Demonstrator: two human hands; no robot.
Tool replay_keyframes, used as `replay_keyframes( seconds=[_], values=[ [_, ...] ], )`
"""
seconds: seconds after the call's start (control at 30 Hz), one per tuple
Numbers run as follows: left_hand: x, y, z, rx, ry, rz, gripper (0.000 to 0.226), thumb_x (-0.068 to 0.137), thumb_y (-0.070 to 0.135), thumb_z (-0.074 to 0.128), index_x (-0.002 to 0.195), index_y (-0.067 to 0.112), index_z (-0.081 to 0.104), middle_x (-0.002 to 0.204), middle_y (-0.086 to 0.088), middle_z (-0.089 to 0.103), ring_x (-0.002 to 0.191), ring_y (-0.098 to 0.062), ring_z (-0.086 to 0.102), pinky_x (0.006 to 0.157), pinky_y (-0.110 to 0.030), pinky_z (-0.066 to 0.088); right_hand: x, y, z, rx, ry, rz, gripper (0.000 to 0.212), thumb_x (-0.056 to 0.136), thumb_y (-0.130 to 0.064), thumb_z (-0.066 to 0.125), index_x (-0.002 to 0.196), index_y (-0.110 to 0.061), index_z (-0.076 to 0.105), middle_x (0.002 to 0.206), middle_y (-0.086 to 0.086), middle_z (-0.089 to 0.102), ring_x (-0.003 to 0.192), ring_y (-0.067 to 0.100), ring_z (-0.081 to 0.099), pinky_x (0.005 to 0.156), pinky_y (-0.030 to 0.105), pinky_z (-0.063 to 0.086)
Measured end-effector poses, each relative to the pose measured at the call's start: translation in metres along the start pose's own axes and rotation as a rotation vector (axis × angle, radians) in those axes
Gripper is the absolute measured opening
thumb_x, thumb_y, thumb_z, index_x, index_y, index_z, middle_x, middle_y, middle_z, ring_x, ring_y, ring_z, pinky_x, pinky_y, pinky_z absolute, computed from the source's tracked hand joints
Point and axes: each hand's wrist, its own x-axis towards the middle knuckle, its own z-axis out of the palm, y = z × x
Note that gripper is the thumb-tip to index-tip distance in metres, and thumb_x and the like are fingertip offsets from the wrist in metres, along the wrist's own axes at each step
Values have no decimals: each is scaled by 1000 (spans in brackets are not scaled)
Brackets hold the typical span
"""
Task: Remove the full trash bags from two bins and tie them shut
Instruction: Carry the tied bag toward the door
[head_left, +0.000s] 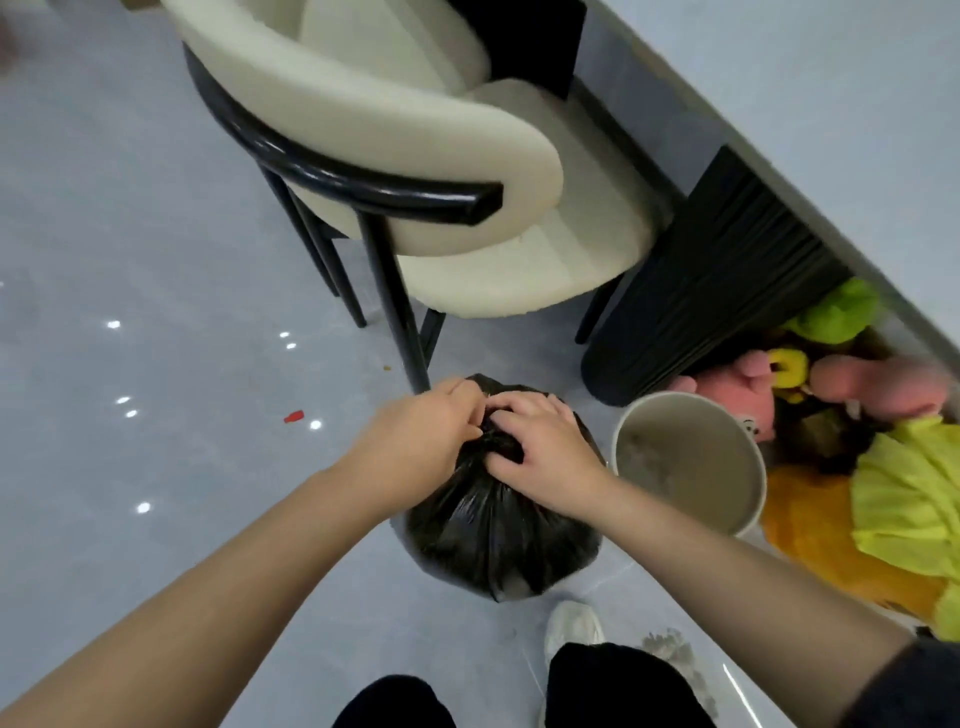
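A full black trash bag (498, 535) stands on the grey floor in the middle of the view, its top gathered into a bunch. My left hand (415, 441) pinches the gathered plastic from the left. My right hand (545, 447) grips the same bunch from the right, fingers curled over it. Both hands meet at the bag's neck, which hides the knot area. Just right of the bag stands a round white bin (691, 462) without a bag inside.
A cream chair with black legs (395, 171) stands right behind the bag. A black table base (711, 291) and pale tabletop edge (779, 104) lie to the right, with plush toys (883, 441) beneath. A small red scrap (293, 417) lies on the floor at left. My shoe (571, 629) is near the bag.
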Motion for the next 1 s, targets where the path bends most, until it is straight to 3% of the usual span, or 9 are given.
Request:
replay_keyframes(
  seconds=[0.1, 0.2, 0.33, 0.5, 0.6, 0.77, 1.0],
  values=[
    [-22, 2, -55, -223, -37, -56, 14, 93, 19, 52, 83, 21, 42, 85, 7, 46, 76, -17, 50, 66, -30, 38, -3, -58, -32, 84, -73, 4, 38, 82, -39, 54, 116, -23, 62, 139, -13, 44, 133, 12, 31, 115, 48, 17],
    [-47, -5, -110, -261, -90, -131, 17, 90, 17, 55, 80, 22, 42, 78, 10, 45, 75, -14, 46, 66, -26, 32, 1, -119, -59, 141, -98, 3, 34, 85, -37, 55, 115, -24, 62, 134, -14, 47, 130, 12, 34, 111, 41, 24],
    [-80, -49, -184, -341, -74, -239, 25, 88, 16, 58, 73, 27, 41, 70, 12, 46, 66, -8, 45, 70, -26, 38, 33, -201, -89, 122, -100, -16, 33, 85, -37, 56, 114, -23, 63, 120, -10, 53, 117, 14, 43, 94, 32, 31],
    [-109, -141, -273, -414, -4, -316, 25, 85, 15, 62, 72, 28, 45, 69, 13, 53, 66, -3, 48, 60, -21, 35, 111, -310, -109, 171, -148, -14, 16, 81, -33, 60, 87, -18, 64, 88, -5, 51, 87, 17, 54, 77, 36, 44],
    [-116, -203, -317, -484, 27, -324, 24, 82, 15, 67, 72, 29, 50, 71, 11, 58, 68, -4, 53, 63, -19, 40, 166, -367, -115, 161, -151, 1, 16, 80, -29, 63, 71, -21, 52, 74, -8, 44, 73, 14, 49, 63, 31, 37],
    [-117, -309, -372, -458, 45, -371, 15, 82, 21, 68, 92, 21, 57, 78, 11, 62, 73, -11, 60, 71, -26, 49, 257, -437, -118, 215, -80, 54, 27, 78, -23, 69, 64, -22, 45, 69, -8, 42, 64, 10, 44, 58, 24, 29],
    [-52, -455, -435, -250, 80, -340, 32, 72, 39, 75, 94, 25, 57, 88, 9, 54, 82, -11, 52, 69, -30, 47, 431, -496, -134, 375, 18, 64, 18, 78, -23, 71, 74, -7, 63, 74, 4, 59, 65, 9, 50, 60, 20, 38]
  ],
)
